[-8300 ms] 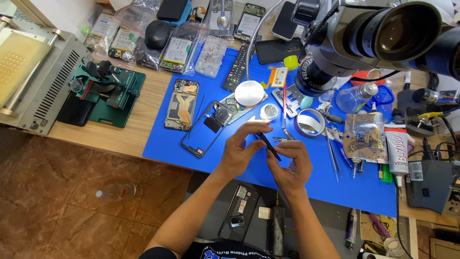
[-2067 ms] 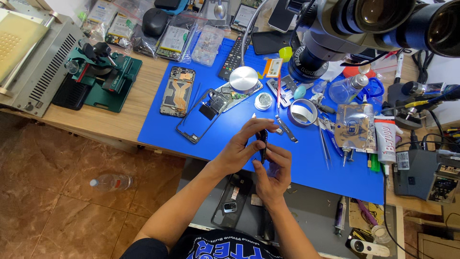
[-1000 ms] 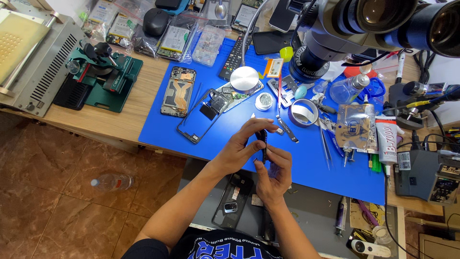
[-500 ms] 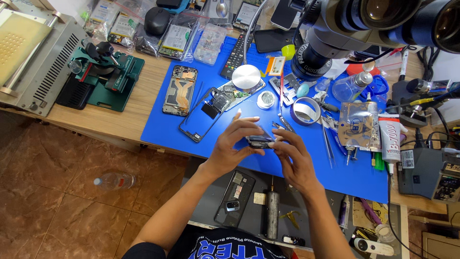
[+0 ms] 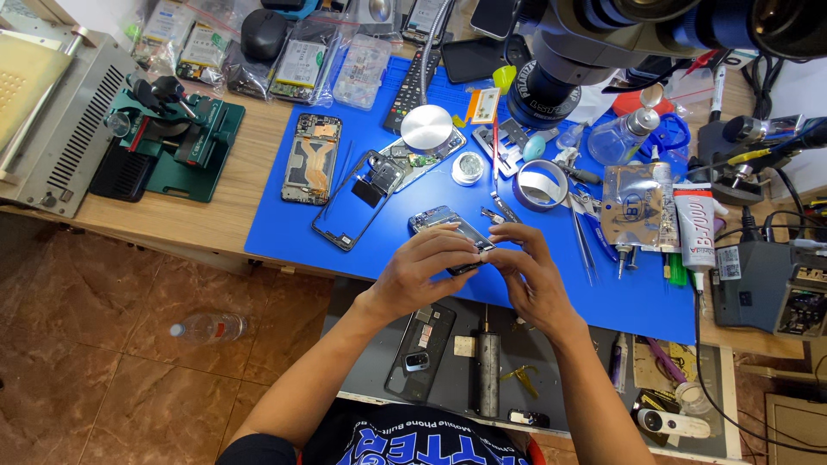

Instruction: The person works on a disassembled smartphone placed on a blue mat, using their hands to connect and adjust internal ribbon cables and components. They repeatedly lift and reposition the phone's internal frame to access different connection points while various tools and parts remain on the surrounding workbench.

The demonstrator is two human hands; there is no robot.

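Both hands, left hand (image 5: 422, 267) and right hand (image 5: 530, 275), had turned the phone (image 5: 452, 232) flat, pinching its ends near the blue mat's (image 5: 284, 224) front edge.

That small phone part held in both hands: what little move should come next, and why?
Probably lower the phone part onto the blue mat to steady it: left hand and right hand pinch it in mid-air.

We see a small dark phone part (image 5: 469, 244), flat and roughly rectangular with a shiny edge, held level just above the blue mat at the desk's near edge. It is pinched between the fingertips of both hands, so much of its surface is hidden and we cannot make out finer detail.
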